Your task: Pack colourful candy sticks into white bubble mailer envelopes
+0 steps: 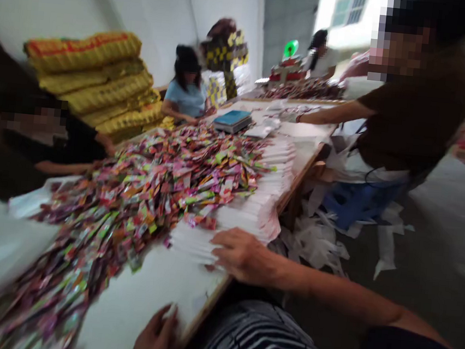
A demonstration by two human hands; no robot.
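Note:
My right hand [245,255] reaches over the table's near edge. Its fingers are bent around the near end of a fanned row of thin white plastic bags [254,207], which have faint pink print along their edge. Lower down, my left hand [157,334] is by the table edge, with its fingers pointing up and slightly apart; I see nothing in it. Small, shiny wrapped packets [165,184] in pink, red and green form a big heap beyond both hands. Some blur hides the fingertips' exact contact.
The white table [133,307] runs away from me. Yellow sacks [97,84] are stacked at the left. A blue-topped box [233,119] sits behind the heap. Several people are around the table. White scraps [316,243] lie on the floor near a blue stool [353,202].

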